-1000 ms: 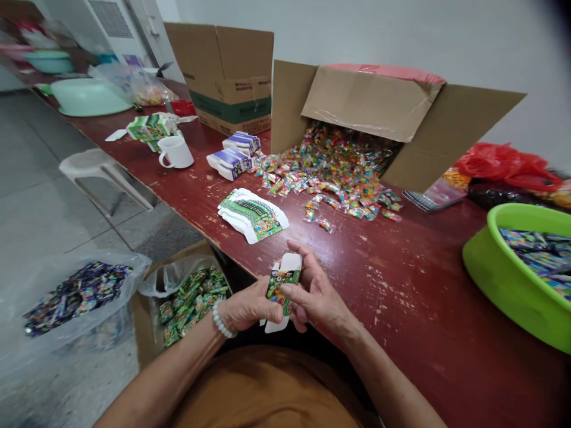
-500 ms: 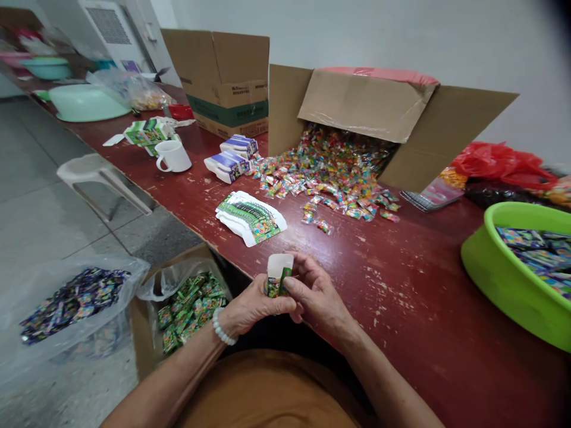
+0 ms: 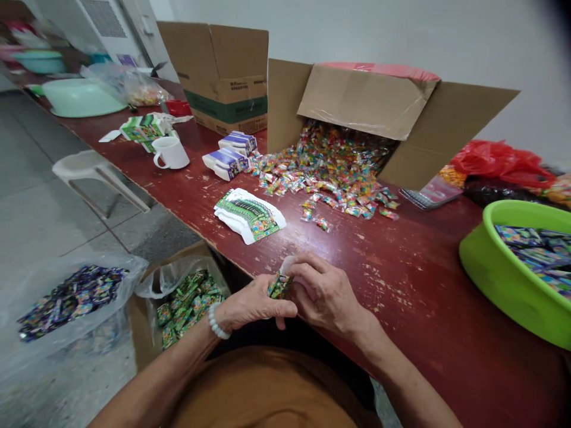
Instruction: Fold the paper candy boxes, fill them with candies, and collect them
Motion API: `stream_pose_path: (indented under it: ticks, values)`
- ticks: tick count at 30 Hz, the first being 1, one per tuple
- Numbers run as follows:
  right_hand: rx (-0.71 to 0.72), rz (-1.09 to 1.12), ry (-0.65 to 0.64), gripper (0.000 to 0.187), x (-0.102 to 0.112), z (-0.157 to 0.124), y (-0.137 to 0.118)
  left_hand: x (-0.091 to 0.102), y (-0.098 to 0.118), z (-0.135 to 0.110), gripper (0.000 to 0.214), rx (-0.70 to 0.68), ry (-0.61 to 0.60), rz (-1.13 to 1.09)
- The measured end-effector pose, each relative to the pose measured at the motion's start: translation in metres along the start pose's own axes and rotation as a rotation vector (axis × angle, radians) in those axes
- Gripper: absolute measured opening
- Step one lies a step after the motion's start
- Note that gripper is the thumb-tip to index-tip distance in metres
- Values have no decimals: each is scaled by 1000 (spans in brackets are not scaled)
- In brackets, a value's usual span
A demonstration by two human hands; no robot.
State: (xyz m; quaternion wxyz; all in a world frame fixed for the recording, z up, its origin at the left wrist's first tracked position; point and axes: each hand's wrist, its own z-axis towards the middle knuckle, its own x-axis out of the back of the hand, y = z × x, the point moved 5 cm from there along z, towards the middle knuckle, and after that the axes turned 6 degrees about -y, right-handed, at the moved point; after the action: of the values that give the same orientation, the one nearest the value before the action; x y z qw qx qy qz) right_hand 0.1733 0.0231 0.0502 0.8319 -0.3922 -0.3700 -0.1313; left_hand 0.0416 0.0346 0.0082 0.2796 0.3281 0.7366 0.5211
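Note:
A small green printed carton (image 3: 279,285) sits between both hands at the near edge of the red table (image 3: 401,279). My left hand (image 3: 254,306), with a white bead bracelet at the wrist, grips the carton from below. My right hand (image 3: 323,294) covers the carton's top, its fingers pressing on the white flap. A stack of flat green cartons (image 3: 250,215) lies just beyond the hands. Further back, loose colourful wrapped candies (image 3: 330,169) spill from a tipped cardboard box (image 3: 392,113).
A lime green basin (image 3: 513,273) with dark packets stands at right. A white mug (image 3: 169,153), purple-white boxes (image 3: 229,156), green boxes (image 3: 145,126) and another cardboard box (image 3: 223,74) stand further along the table. Below left are a box of green cartons (image 3: 185,303) and a bag of packets (image 3: 66,297).
The carton's white flap stood up a second ago; now my right hand has moved over it and pressed it down. The carton has sunk lower between my hands.

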Motion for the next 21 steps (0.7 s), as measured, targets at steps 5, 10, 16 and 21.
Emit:
stream_pose_path:
  ticks: [5,10,16,21]
  values:
    - [-9,153,-234,15,1,-2,6,-1,-9,0,45,89,-142,-95]
    - [-137,241,-453,4,-6,-3,22,-1,-32,7,60,159,-284,-300]
    - [-313,698,-480,14,-21,-3,36,-10,-35,8,54,164,-284,-488]
    - [-417,918,-354,27,-31,-2,41,-10,-32,7,36,134,-193,-458]
